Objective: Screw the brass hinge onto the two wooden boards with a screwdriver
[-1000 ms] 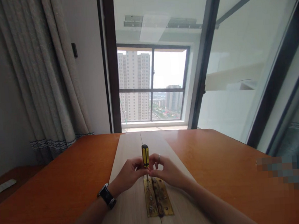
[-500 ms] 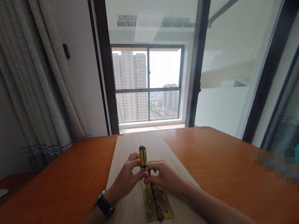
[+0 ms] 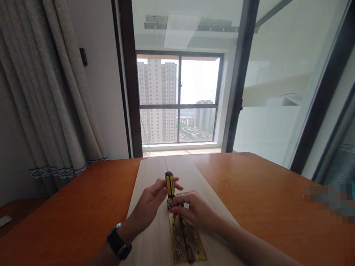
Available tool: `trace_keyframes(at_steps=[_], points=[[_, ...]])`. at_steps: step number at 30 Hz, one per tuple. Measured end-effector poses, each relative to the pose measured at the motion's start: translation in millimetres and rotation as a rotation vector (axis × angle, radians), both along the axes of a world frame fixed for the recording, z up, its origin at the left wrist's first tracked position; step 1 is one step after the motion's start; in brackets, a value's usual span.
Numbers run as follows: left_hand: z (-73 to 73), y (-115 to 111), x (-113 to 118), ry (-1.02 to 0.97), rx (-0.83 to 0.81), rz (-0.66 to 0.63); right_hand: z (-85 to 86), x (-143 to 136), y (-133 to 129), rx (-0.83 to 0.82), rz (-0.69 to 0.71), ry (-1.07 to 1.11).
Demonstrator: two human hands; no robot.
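A screwdriver (image 3: 170,183) with a yellow and black handle stands upright above the far end of a brass butt hinge (image 3: 178,246). My right hand (image 3: 192,205), wearing a ring, pinches around its lower end, where small shiny metal bits show; the tip is hidden. Beside the handle is my left hand (image 3: 150,201), with a black watch on the wrist. Its fingers stretch out behind the handle and its thumb lies to the left. The hinge lies open across the seam of two pale wooden boards (image 3: 151,236), with screw heads in its left leaf.
The boards rest on an orange-brown wooden table (image 3: 248,193). A grey curtain (image 3: 53,97) hangs at the left, and a dark-framed glass door stands beyond the table. A white strip (image 3: 0,223) lies at the far left. The right edge is pixelated.
My left hand has let go of the screwdriver's lower end and moved up beside the handle, its fingers now stretched behind it. The right hand stays in place. The view has shifted slightly left.
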State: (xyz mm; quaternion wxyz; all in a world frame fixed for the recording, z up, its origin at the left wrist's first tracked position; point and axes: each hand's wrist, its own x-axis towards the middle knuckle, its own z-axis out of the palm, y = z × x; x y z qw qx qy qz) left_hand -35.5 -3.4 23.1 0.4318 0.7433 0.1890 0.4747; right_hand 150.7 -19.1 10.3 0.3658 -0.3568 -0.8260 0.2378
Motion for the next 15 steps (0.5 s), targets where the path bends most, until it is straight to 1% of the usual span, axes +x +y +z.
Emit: trace_keyframes(at_steps=[3,6,11,15], points=[[0.6,-0.9,0.5,-0.041,-0.112,-0.081,-0.9,0.9,0.3,-0.005,0.023,-0.015],[2.6,-0.8,-0.9,-0.074,-0.157,-0.147,-3.4,1.7,1.5,-0.003,0.024,-0.009],[7.3,0.7,-3.0,-0.088,-0.155,-0.135,-1.9,-0.2,0.8,-0.001,0.099,0.011],[2.5,2.8,-0.1,-0.173,-0.173,-0.090,1.3,-1.8,-2.6,0.032,0.085,-0.045]])
